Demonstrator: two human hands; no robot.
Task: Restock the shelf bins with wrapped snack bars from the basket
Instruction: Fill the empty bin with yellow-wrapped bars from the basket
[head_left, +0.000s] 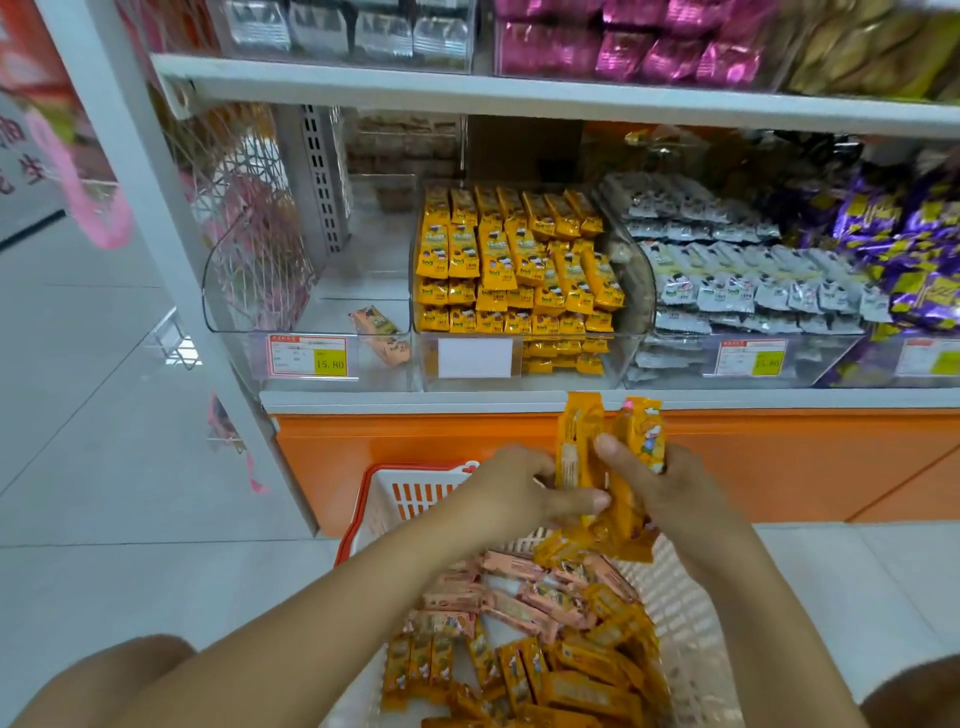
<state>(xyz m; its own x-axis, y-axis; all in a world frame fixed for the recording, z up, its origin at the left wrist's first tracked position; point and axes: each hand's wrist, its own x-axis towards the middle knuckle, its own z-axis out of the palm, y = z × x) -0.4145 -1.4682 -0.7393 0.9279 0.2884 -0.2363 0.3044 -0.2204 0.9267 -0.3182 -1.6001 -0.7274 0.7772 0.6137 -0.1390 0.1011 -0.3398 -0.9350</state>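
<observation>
Both hands clamped on one bunch of orange bars (579, 452), held upright. The left hand (511, 493) curled fingers and thumb round its lower part. The right hand (675, 488) gripped the other side, thumb laid across the front. The bunch stood over the far end of the basket (410, 499), which held loose bars (587, 670) in orange and pink bars (519, 597). On the shelf above, the left bin (228, 291) held a single pink bar (382, 335). The middle bin (431, 366) was packed with yellow bars (514, 260).
</observation>
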